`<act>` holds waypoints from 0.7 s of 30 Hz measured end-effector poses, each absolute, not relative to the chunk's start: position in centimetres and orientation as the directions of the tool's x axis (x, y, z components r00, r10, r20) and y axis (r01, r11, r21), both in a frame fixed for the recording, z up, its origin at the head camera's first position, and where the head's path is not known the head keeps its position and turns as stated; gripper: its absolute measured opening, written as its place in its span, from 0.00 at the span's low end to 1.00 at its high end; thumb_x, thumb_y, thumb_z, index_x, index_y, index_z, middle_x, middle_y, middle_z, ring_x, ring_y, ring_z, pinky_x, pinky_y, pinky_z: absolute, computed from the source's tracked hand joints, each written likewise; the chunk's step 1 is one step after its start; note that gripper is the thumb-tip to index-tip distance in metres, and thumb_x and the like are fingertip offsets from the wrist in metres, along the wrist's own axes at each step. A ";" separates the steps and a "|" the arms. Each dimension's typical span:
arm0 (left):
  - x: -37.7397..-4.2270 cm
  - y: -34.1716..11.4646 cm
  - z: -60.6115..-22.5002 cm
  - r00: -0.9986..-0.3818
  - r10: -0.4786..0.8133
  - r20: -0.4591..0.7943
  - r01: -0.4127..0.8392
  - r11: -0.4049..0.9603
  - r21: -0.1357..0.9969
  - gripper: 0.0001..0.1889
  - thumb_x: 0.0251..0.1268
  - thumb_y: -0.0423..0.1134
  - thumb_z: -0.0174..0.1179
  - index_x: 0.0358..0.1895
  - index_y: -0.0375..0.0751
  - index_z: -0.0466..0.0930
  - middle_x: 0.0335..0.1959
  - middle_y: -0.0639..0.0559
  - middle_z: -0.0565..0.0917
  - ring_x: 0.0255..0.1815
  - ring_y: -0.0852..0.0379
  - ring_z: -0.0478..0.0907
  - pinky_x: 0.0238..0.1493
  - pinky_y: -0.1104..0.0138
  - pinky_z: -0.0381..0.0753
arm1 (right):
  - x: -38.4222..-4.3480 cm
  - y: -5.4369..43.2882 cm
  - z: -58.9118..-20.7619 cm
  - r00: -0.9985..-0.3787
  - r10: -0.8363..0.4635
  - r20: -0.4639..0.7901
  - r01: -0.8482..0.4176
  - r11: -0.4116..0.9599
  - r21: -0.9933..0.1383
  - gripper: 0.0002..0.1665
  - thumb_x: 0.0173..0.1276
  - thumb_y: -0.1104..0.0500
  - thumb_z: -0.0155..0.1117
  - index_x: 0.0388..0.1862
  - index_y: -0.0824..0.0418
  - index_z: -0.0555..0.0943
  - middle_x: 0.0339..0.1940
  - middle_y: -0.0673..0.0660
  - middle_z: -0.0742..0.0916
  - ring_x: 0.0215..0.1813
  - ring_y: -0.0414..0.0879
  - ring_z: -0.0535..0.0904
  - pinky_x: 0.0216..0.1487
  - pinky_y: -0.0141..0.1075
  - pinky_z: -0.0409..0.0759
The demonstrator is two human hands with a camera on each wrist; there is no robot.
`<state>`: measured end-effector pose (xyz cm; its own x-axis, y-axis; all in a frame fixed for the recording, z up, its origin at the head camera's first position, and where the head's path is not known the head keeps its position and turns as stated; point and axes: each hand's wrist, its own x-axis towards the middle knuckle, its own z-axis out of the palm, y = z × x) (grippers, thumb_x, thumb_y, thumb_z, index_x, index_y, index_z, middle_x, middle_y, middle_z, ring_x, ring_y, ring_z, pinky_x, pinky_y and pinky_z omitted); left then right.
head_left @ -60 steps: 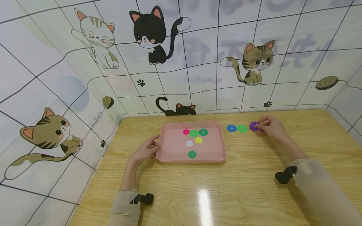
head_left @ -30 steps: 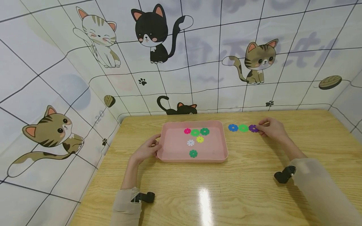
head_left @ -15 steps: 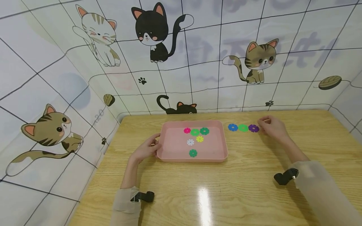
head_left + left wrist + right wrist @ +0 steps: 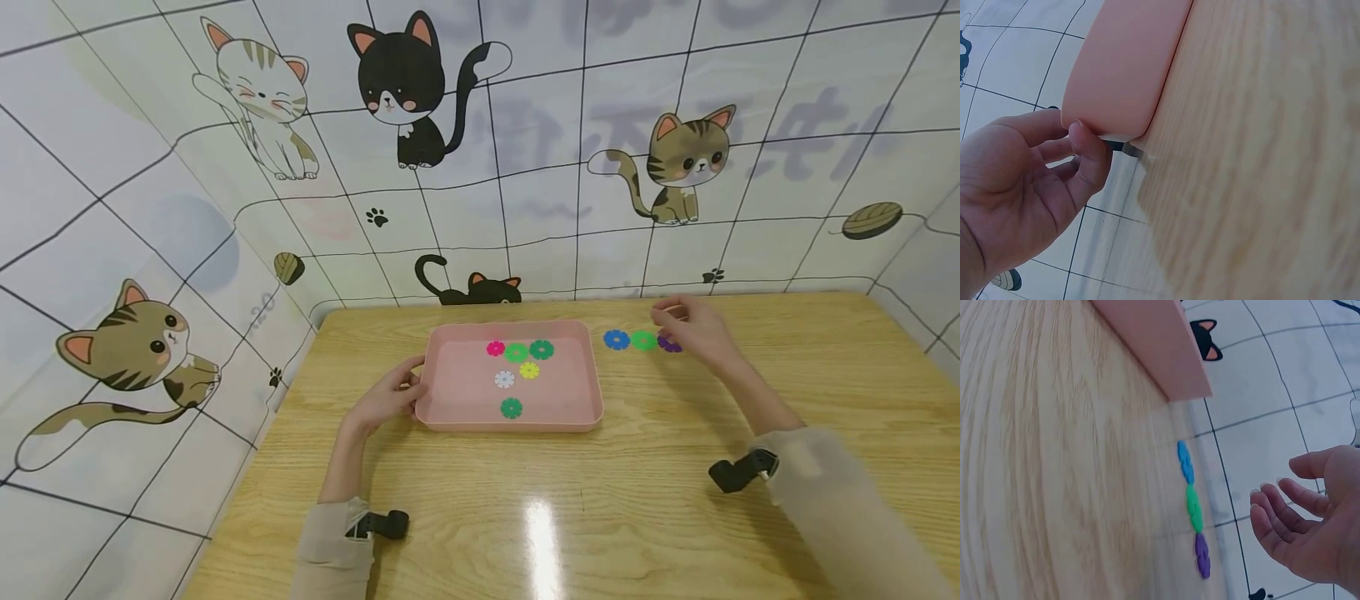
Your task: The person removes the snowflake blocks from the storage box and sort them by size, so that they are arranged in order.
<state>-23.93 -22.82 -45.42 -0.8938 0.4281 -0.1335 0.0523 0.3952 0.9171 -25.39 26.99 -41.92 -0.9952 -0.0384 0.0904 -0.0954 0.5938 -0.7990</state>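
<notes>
My left hand (image 4: 386,398) grips the left side of a pink tray (image 4: 480,417), thumb on the near face and fingers behind the corner of the tray (image 4: 1125,69). My right hand (image 4: 697,333) hovers over the table with loosely bent fingers and nothing between them. Under it, partly hidden in the head view, lies a purple snowflake disc (image 4: 667,343). Left of that are a green snowflake disc (image 4: 643,340) and a blue snowflake disc (image 4: 617,339). In the right wrist view the blue, green and purple (image 4: 1202,556) discs form a row, apart from the hand.
Inside the tray lie several more discs, among them a pink one (image 4: 496,348), a yellow one (image 4: 529,370), a white one (image 4: 505,379) and a dark green one (image 4: 512,407). A cat-print wall covering (image 4: 540,200) stands behind the wooden table (image 4: 465,500).
My right hand set the purple disc down beside the green one and let go. It has since lifted and moved left above the row. The left hand stays on the tray.
</notes>
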 end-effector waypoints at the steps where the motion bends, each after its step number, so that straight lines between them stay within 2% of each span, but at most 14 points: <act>1: -24.0 -22.8 -45.5 -0.894 0.428 -0.134 0.052 0.395 0.917 0.29 0.80 0.31 0.49 0.79 0.34 0.53 0.40 0.41 0.70 0.28 0.53 0.74 0.32 0.64 0.79 | -25.4 26.6 -41.8 -0.995 -0.045 0.092 -0.101 0.590 -0.801 0.29 0.80 0.46 0.52 0.62 0.70 0.74 0.53 0.74 0.82 0.50 0.66 0.82 0.41 0.39 0.84; 7: -24.0 -22.8 -45.5 -0.897 0.422 -0.134 0.047 0.392 0.919 0.29 0.80 0.30 0.49 0.79 0.34 0.53 0.40 0.41 0.70 0.28 0.54 0.74 0.32 0.65 0.79 | -25.4 24.4 -41.0 -0.989 -0.088 0.117 -0.146 0.547 -0.824 0.27 0.79 0.47 0.55 0.61 0.68 0.75 0.53 0.71 0.83 0.50 0.63 0.82 0.41 0.38 0.83; 10: -24.0 -22.9 -45.5 -0.898 0.417 -0.140 0.039 0.392 0.919 0.30 0.80 0.31 0.49 0.79 0.34 0.53 0.40 0.42 0.70 0.27 0.54 0.74 0.32 0.65 0.79 | -25.4 23.2 -40.7 -0.986 -0.110 0.122 -0.162 0.538 -0.827 0.25 0.79 0.48 0.55 0.61 0.67 0.75 0.54 0.69 0.84 0.50 0.62 0.82 0.44 0.38 0.82; 15: -23.9 -22.9 -45.5 -0.897 0.416 -0.149 0.024 0.384 0.923 0.29 0.80 0.30 0.49 0.79 0.35 0.53 0.40 0.42 0.69 0.27 0.54 0.74 0.32 0.65 0.79 | -25.5 21.1 -40.6 -0.978 -0.167 0.123 -0.193 0.524 -0.830 0.25 0.79 0.48 0.56 0.63 0.65 0.76 0.54 0.67 0.85 0.52 0.62 0.82 0.48 0.43 0.80; 21: -23.9 -22.8 -45.4 -0.895 0.421 -0.148 0.026 0.381 0.924 0.29 0.80 0.30 0.49 0.79 0.33 0.53 0.40 0.42 0.69 0.27 0.54 0.73 0.32 0.65 0.79 | -25.5 18.6 -40.9 -0.953 -0.264 0.146 -0.255 0.446 -0.858 0.22 0.78 0.56 0.59 0.63 0.69 0.75 0.53 0.69 0.84 0.51 0.64 0.82 0.51 0.53 0.82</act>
<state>-23.87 -22.80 -45.41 -0.8950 0.4207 -0.1485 0.0256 0.3806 0.9244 -25.49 18.57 -40.92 -0.9534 -0.2640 0.1460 -0.2548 0.4457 -0.8582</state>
